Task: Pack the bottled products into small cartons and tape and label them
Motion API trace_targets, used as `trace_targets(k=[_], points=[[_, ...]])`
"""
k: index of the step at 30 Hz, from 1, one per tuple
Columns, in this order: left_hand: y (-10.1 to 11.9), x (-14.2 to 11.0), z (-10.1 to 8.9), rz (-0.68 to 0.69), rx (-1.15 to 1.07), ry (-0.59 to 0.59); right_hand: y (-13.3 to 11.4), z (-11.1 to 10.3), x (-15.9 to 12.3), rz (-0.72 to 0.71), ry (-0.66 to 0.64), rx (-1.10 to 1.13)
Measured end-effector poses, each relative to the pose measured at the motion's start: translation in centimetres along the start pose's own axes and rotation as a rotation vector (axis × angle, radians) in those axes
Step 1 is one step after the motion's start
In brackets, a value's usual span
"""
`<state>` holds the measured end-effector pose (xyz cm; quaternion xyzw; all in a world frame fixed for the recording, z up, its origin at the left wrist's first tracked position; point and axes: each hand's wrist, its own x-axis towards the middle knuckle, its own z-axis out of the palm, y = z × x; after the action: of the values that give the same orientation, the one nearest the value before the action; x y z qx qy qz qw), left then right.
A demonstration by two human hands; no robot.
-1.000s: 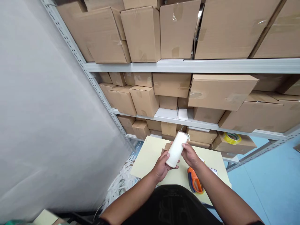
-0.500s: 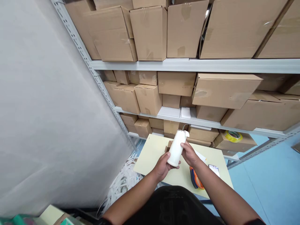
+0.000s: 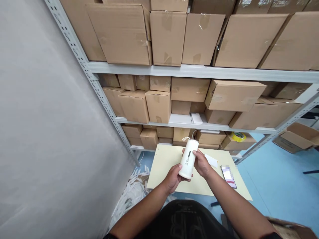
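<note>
A white cylindrical bottle point(image 3: 187, 164) with dark lettering and a short dark bar on its side is tilted slightly to the right, above the table. A thin white loop point(image 3: 186, 138) sticks out at its upper left. My left hand point(image 3: 173, 178) grips the lower end, thumb on the front and fingers underneath. Higher up, my right hand point(image 3: 200, 162) closes on the right side with its thumb against the front. The fingers behind the bottle are partly hidden.
Below my hands is a pale yellow table point(image 3: 161, 166) with a white paper point(image 3: 211, 160) and a phone point(image 3: 228, 176). Shelves point(image 3: 199, 71) of cardboard boxes stand behind; yellow tape point(image 3: 238, 136) lies on one box. White strips point(image 3: 133, 189) litter the floor at left. An open carton point(image 3: 300, 136) sits right.
The bottle has been turned in my hands: its plain side faced me before, now the lettering does. The view has shifted, and the orange and blue object on the table no longer shows.
</note>
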<state>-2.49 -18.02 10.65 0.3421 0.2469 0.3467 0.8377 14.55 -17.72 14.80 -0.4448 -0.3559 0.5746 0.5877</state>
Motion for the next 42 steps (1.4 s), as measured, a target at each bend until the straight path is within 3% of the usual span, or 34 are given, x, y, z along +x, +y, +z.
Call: trace_targets(k=[2, 6, 8, 13, 16, 20, 22, 26, 28, 30, 35, 39, 42], points=[[0.1, -0.3, -0.6, -0.021, -0.014, -0.022, 0.2, 0.9, -0.2, -0.043, 0.065, -0.001], [0.6, -0.7, -1.1, 0.078, 0.077, 0.001, 0.7, 2.5, -0.3, -0.174, 0.229, -0.109], [0.9, -0.9, -1.3, 0.076, 0.102, 0.004, 0.8, 2.9, -0.6, -0.179, 0.22, -0.119], [1.6, -1.4, -2.2, -0.027, 0.052, -0.067, 0.7, 2.7, -1.4, -0.024, 0.063, -0.057], [1.6, -1.1, -2.6, -0.011, 0.108, -0.075, 0.9, 2.7, -1.1, -0.042, 0.131, -0.063], [1.5, -0.5, -2.3, 0.159, 0.249, -0.052, 1.2, 2.7, -0.8, -0.16, 0.225, -0.133], [1.5, -0.4, -1.9, 0.166, 0.252, -0.045, 1.1, 2.3, -0.8, -0.153, 0.204, -0.116], [0.8, -0.1, -1.0, 0.009, 0.162, -0.082, 0.3, 0.7, -1.0, -0.006, 0.043, 0.008], [0.3, 0.2, -0.4, -0.016, 0.151, -0.086, -0.2, 0.1, -0.9, 0.002, 0.047, 0.01], [-0.3, 0.8, 0.2, 0.051, 0.204, -0.067, -0.6, -0.2, -0.6, -0.052, 0.114, -0.031], [-1.4, 2.3, 1.8, 0.242, 0.364, 0.124, -0.9, -1.3, -0.1, -0.145, 0.218, -0.09], [-1.7, 2.4, 2.7, 0.112, 0.274, 0.057, -1.0, -3.5, -0.1, -0.046, 0.076, -0.017], [-2.1, 2.3, 3.3, 0.054, 0.256, 0.054, -1.1, -4.3, 0.0, -0.016, 0.064, 0.006]])
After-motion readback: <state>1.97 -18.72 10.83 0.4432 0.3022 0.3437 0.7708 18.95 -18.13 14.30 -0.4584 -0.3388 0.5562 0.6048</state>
